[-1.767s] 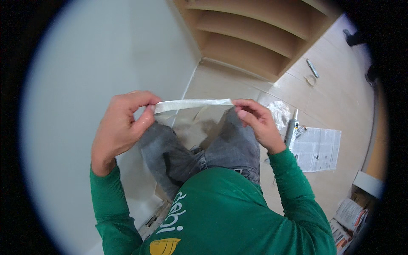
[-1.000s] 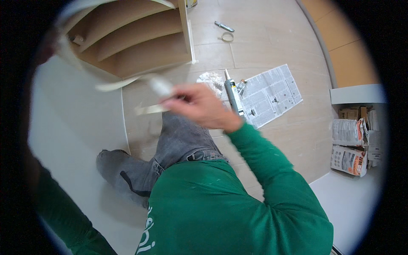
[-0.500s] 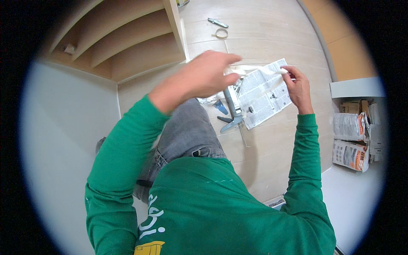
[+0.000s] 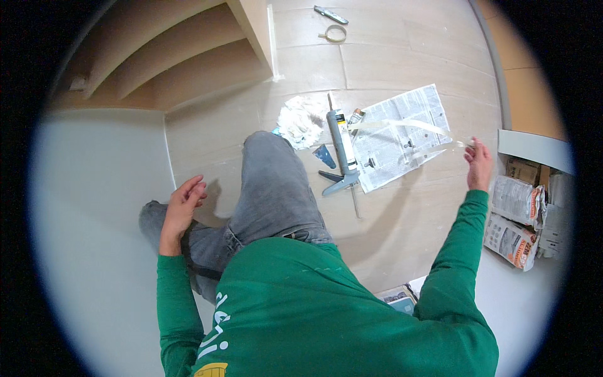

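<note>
My right hand (image 4: 478, 163) pinches a long pale tape strip (image 4: 427, 125) at the right, its loop trailing over a spread newspaper (image 4: 392, 157). My left hand (image 4: 188, 204) hangs by my bent left leg, fingers loosely curled and apart, holding nothing visible. Between my knee and the paper lies a grey caulking gun with a cartridge (image 4: 342, 144). Beside it are a blue scraper (image 4: 323, 155), a small tube (image 4: 355, 118) partly hidden and a crumpled white cloth (image 4: 298, 125).
A wooden shelf unit (image 4: 169, 60) stands upper left against a wall (image 4: 100, 188). A utility knife (image 4: 331, 15) and tape roll (image 4: 332, 34) lie farther off on the tiled floor. Paper sacks (image 4: 512, 213) and orange panels (image 4: 524, 94) are at the right.
My left hand has moved down and left from over the tools to beside my leg. My right hand, still pinching the strip, has moved right and down.
</note>
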The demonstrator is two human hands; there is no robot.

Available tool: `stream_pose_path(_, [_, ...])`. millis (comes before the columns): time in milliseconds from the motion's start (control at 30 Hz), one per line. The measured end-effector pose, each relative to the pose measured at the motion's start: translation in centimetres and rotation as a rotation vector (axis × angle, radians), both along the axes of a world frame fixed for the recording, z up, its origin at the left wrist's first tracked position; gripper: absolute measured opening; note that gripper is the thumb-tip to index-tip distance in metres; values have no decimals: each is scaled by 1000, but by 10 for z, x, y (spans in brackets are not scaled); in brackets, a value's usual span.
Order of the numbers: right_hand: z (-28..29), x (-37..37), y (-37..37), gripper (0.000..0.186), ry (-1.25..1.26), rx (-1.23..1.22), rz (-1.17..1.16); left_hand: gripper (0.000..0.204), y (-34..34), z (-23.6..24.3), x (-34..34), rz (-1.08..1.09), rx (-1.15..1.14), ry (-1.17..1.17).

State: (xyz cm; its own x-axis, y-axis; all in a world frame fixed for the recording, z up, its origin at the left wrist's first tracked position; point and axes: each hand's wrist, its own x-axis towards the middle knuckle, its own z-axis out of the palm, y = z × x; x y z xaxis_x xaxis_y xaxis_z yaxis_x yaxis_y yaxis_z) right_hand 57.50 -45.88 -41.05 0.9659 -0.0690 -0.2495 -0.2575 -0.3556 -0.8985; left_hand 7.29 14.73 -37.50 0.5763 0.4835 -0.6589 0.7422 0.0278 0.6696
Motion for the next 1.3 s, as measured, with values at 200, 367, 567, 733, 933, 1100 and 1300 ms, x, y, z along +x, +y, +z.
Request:
stream_pose_path(200, [74,-4,12,33,-35,-121,137,47,-6,-23,1,54,-47,20])
stream_pose_path(367, [26,-21,66,33,29,-209,304,52,-5,-39,14,-34,-40,33])
stream_pose_path(567, [-57,-16,86,31,173,-251,197,50,-10,-34,11,-27,-16,60])
stream_pose_path(733, [-113,10,46,33,80,-800,455,47,-19,-31,17,7,-28,51])
stream_pose_path(933, [-113,26,46,36,-235,-1043,777,47,-21,-21,5,43,32,47])
stream_pose_path(1100, [-130,36,19,50,-303,-856,614,50,-7,-20,7,-135,242,109])
stream_pose_path(1300, [-133,51,30,31,128,-755,566,51,11,-51,-38,69,239,47])
